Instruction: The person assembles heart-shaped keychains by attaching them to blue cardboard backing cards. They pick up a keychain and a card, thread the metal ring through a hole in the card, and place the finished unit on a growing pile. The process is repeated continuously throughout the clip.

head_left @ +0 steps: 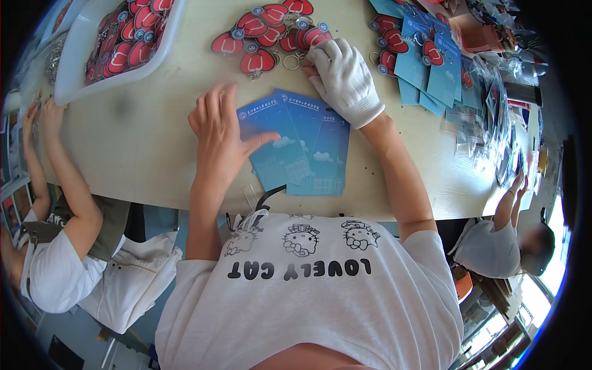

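Observation:
My bare left hand [217,126] is held over the left edge of a fanned set of blue cards [324,157], thumb and fingers apart, holding nothing. My right hand [345,83] wears a white glove with the fingertips showing bare. Its fingers are curled at the near right edge of a heap of red keychains [253,26], closed on a red keychain [316,36]; the fingertips are partly hidden by the glove. Metal rings [291,61] stick out of the heap beside these fingers. The cards lie flat and overlapping between my forearms.
At the far left a white plastic bin [111,92] holds many red keychains. More blue cards with keychains on them [425,68] lie at the right, beside clear plastic bags [481,132]. One person [68,246] works on my left, another [493,246] on my right.

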`<act>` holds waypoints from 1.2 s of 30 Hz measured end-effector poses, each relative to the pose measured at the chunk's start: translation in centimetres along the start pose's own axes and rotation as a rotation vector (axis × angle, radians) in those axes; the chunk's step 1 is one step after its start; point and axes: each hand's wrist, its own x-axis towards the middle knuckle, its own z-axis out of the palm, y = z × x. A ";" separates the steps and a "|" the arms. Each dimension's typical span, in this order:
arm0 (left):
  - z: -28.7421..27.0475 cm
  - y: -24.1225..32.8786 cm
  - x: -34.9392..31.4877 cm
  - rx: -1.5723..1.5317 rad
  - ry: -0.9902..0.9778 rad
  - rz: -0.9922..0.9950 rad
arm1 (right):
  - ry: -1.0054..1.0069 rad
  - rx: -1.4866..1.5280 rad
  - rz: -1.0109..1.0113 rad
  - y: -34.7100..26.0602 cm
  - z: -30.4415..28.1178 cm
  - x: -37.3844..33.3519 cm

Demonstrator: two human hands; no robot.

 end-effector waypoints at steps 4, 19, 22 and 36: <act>-0.5 -0.3 -0.4 0.043 -0.031 0.060 | 0.136 0.259 0.084 0.1 -2.0 0.0; -2.4 1.7 -5.6 -0.257 0.017 -0.286 | -0.257 1.001 0.502 -8.2 -4.7 -4.0; -1.5 2.8 -6.0 -0.856 0.064 -0.333 | -0.187 0.921 0.454 -9.0 -3.9 -4.8; 0.3 4.0 -1.1 -1.132 0.179 -0.329 | -0.111 0.851 0.605 -7.9 -6.3 -3.9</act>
